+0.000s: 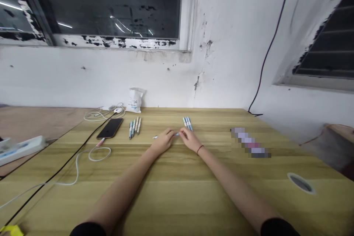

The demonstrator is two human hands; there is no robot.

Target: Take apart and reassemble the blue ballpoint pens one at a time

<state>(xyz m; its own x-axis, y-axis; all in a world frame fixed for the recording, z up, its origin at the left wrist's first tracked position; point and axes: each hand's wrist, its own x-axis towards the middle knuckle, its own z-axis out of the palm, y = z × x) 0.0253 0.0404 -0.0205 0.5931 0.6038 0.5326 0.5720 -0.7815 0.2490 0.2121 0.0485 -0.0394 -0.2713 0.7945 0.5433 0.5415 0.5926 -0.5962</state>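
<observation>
My left hand (163,141) is closed around a slim pen whose pale end sticks out on its left side. Between my hands a light blue part of the pen (176,134) shows, and the fingertips of my right hand (189,140) pinch it at that end. Most of the pen is hidden by my fingers. Just beyond my right hand lie several white and blue highlighter-like pens (187,122) side by side. Left of my left hand, several pens (134,127) in blue-green and beige form a row.
A phone (110,128) with a white charging cable (76,169) lies at the left, beside a black cord. A white packet (135,100) stands by the wall. At the right are a blurred-out long item (251,143) and a round cable hole (301,183) in the wooden table (199,199).
</observation>
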